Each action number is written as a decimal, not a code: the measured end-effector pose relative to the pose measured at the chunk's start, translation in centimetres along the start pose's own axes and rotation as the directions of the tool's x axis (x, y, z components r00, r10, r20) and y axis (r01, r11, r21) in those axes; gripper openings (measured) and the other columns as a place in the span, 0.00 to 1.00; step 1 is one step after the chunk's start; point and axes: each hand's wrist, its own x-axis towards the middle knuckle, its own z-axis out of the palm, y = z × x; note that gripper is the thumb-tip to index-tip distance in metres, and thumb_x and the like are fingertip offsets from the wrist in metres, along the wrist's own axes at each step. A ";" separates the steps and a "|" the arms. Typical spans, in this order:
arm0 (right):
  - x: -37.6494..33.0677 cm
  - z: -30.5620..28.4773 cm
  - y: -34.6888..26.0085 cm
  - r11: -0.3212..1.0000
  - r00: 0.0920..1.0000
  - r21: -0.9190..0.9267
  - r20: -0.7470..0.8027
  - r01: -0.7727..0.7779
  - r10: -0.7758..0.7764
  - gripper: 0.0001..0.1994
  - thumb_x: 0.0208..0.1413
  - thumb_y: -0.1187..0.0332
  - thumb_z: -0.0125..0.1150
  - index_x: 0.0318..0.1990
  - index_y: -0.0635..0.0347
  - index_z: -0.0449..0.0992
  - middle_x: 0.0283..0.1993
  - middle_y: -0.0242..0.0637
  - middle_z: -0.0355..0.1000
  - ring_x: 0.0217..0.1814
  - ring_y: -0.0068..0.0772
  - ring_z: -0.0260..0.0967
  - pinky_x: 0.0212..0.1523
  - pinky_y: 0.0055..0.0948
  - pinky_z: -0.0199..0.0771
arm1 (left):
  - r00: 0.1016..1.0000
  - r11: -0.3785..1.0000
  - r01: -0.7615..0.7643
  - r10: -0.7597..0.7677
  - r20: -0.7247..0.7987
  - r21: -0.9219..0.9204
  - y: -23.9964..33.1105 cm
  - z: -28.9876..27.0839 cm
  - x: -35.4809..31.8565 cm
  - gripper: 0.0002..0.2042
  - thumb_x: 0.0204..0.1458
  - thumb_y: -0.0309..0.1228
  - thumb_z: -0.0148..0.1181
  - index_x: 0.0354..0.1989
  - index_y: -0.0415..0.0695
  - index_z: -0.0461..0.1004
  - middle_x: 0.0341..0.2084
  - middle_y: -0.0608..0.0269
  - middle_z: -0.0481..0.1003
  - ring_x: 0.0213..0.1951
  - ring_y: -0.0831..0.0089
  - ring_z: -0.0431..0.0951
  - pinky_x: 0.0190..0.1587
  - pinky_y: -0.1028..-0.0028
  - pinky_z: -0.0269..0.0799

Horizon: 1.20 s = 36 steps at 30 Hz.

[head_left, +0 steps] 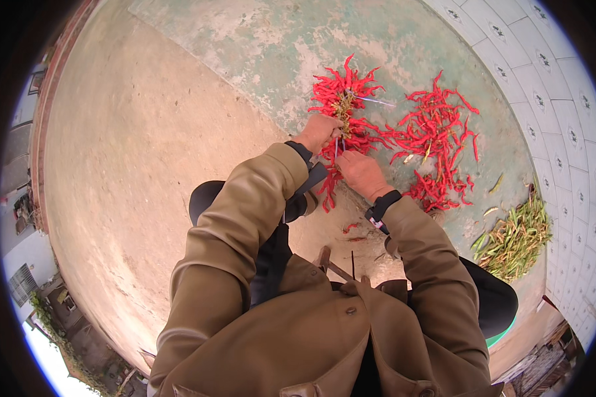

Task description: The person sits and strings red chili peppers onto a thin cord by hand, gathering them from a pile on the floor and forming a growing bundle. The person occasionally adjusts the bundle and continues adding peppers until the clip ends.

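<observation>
My left hand (318,132) is closed around the base of a bunch of red chillies (343,99), just above the middle of the frame, with the pods fanning out toward the top edge. My right hand (361,172) sits just below and to the right of it, fingers pinched together on a thin string (338,147) that runs up between the two hands into the bunch; a loose end of string sticks out to the right of the bunch. More red pods hang down between my hands. To the right lies a loose pile of red chillies (437,142) on the concrete floor (146,165), touching the bunch at its left edge. Further right, near the tiled strip, is a heap of green stems (516,238). My brown coat sleeves come up from the lower edge
</observation>
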 end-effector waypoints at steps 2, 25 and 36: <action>0.1 0.0 -0.2 0.998 1.000 0.067 -0.002 0.019 -0.019 0.06 0.46 0.73 0.51 0.34 0.59 0.68 0.33 0.40 0.68 0.39 0.44 0.66 0.38 0.38 0.68 | 0.980 0.937 -0.188 0.159 0.118 0.294 -0.6 1.3 1.5 0.09 0.49 0.30 0.51 0.27 0.39 0.75 0.13 0.65 0.64 0.15 0.75 0.60 0.16 0.73 0.52; -1.1 1.3 2.6 0.633 0.823 0.641 -0.002 -0.435 0.568 0.04 0.43 0.76 0.57 0.29 0.63 0.75 0.24 0.34 0.72 0.25 0.21 0.67 0.28 0.23 0.68 | 0.827 0.787 -0.469 0.233 0.513 0.399 -4.3 0.7 -0.6 0.18 0.44 0.19 0.54 0.48 0.39 0.68 0.41 0.63 0.73 0.44 0.76 0.71 0.49 0.76 0.66; -1.3 1.6 2.8 0.514 0.826 0.768 0.035 -0.382 0.562 0.05 0.43 0.73 0.56 0.30 0.61 0.73 0.25 0.38 0.71 0.27 0.30 0.70 0.30 0.28 0.69 | 0.940 0.860 -0.307 0.206 0.273 0.408 -5.8 2.1 -1.8 0.08 0.44 0.25 0.60 0.34 0.39 0.74 0.26 0.70 0.73 0.29 0.83 0.70 0.35 0.79 0.68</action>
